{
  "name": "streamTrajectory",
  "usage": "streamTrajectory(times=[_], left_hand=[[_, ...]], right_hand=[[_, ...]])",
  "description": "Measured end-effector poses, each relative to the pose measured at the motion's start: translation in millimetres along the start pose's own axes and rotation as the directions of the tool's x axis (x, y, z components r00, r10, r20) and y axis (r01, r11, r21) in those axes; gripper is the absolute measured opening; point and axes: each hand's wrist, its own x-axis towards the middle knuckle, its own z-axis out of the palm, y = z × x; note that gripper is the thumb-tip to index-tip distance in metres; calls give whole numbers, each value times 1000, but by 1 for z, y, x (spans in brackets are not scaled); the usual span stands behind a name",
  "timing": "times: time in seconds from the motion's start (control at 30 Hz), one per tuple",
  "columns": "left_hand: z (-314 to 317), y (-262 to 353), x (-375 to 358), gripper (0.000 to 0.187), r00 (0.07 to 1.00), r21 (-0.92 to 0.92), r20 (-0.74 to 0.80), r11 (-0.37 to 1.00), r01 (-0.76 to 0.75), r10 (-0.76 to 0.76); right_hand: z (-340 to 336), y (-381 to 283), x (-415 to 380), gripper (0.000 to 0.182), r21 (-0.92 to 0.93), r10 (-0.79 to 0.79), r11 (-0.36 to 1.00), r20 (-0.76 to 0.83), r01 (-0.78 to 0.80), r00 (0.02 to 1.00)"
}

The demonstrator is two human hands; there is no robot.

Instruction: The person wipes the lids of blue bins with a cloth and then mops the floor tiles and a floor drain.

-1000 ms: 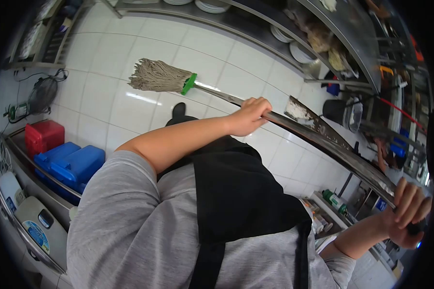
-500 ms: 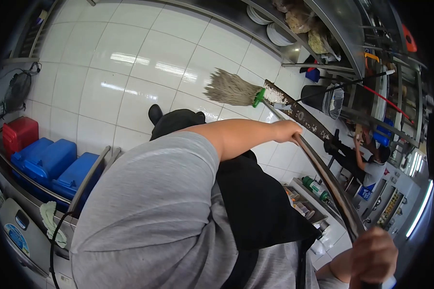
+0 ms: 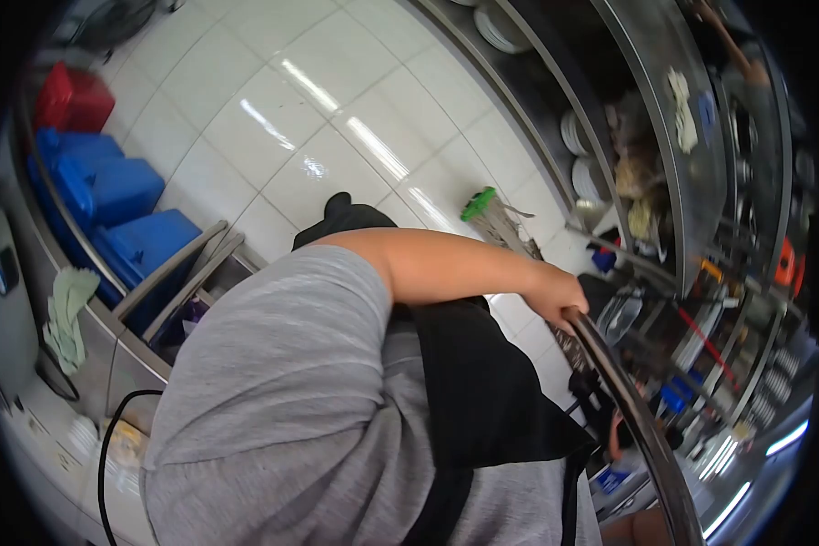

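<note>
My left hand [image 3: 555, 296] is wrapped round the dark, shiny handle of a mop [image 3: 630, 400], with that arm stretched across my body. The handle runs down to the lower right edge of the view. My right hand is out of view; only a bit of skin, seemingly that forearm, shows at the bottom edge beside the handle. Beyond my left arm, the mop head [image 3: 505, 224] with its green clamp and grey-beige strings is at the white tiled floor [image 3: 337, 155]. My forearm hides part of the handle.
Blue bins [image 3: 123, 189] and a red bin [image 3: 75, 98] stand at left, by a metal counter with a green cloth [image 3: 68, 318]. Steel shelves [image 3: 541, 118] with plates line the upper right. A seated person [image 3: 601, 405] is beyond the handle; another person's arm [image 3: 733, 41] shows top right.
The mop head has swung round: its green clamp now points left and its strings trail right. My view has turned, and my right hand has slipped out at the bottom. My left hand keeps its grip.
</note>
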Motion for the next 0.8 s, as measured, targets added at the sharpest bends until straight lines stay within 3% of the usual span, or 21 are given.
streamTrajectory(times=[0.03,0.1,0.13,0.17,0.23,0.27,0.3,0.33,0.37,0.43,0.47,0.53,0.57,0.6,0.7,0.73,0.8], left_hand=[[-11,-9,-27,26,998,16,-41,999,43,-42],[-42,-3,-90,23,966,27,-73,968,251,-249],[-50,4,-120,23,958,48,-116,962,269,-262],[-57,10,-146,22,936,81,-247,957,277,-250],[-68,32,-193,20,886,128,-402,944,305,-232],[-74,46,-214,21,829,161,-483,902,399,-281],[-80,58,-234,21,762,184,-562,850,494,-321],[-84,64,-255,22,702,223,-662,824,520,-264],[-88,69,-273,23,636,257,-746,796,548,-197],[-94,77,-307,27,454,258,-886,708,658,-99],[-94,74,-325,28,374,279,-927,661,696,-2],[-93,81,-350,31,196,256,-967,584,770,165],[-90,89,-357,32,97,215,-967,559,801,234],[-86,94,-363,31,39,186,-957,505,843,286],[-67,89,-371,28,-164,7,-931,466,885,326],[-60,82,-367,28,-181,-4,-920,454,891,348],[-44,68,-357,27,-330,-145,-875,458,877,355]], right_hand=[[4,3,11,39,21,-30,999,32,30,999],[9,10,32,15,-194,277,954,268,-230,923],[11,14,42,15,-180,241,965,304,-193,922],[8,20,53,13,-65,160,987,436,-146,886],[0,32,74,10,168,-30,980,649,-104,761],[-4,41,88,7,256,-118,958,760,-128,639],[12,51,88,7,274,-151,955,774,-110,615],[35,67,77,10,522,-277,852,511,-37,814],[50,80,72,13,712,-311,697,185,91,932],[69,97,91,18,669,-321,743,316,30,893],[85,110,83,22,778,-326,624,175,72,929],[117,131,80,27,874,-291,479,75,78,954],[119,135,73,44,772,-138,626,-26,107,990],[107,159,68,54,867,-242,498,103,32,965],[152,167,47,35,647,-160,741,-91,180,983],[143,185,40,39,659,-185,738,-7,144,983],[136,217,33,44,678,-234,726,90,113,968]])
